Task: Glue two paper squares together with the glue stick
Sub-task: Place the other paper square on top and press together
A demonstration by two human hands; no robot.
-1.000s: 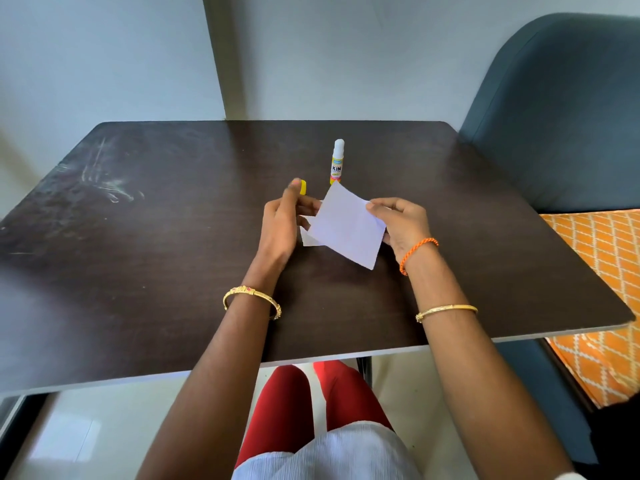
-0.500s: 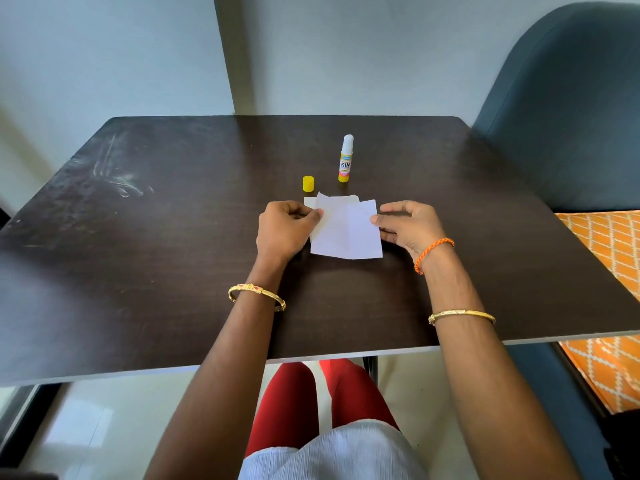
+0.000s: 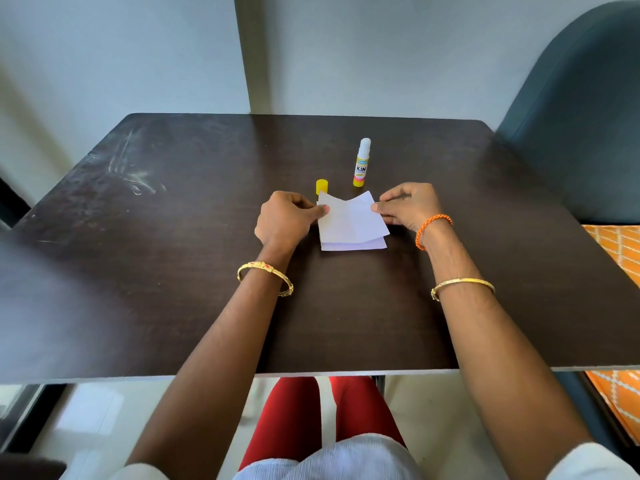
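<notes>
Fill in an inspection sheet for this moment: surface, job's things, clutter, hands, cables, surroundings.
Surface: dark table, pale scuffs at its far left.
Job's things: top paper square, bowed, over the bottom paper square, whose near edge shows; glue stick upright and uncapped; yellow cap beside it.
Clutter: nothing seen.
Hands: left hand and right hand each pinch a side edge of the top square.
Cables: nothing seen.
Surroundings: dark chair at right, orange patterned cloth, pale wall.
</notes>
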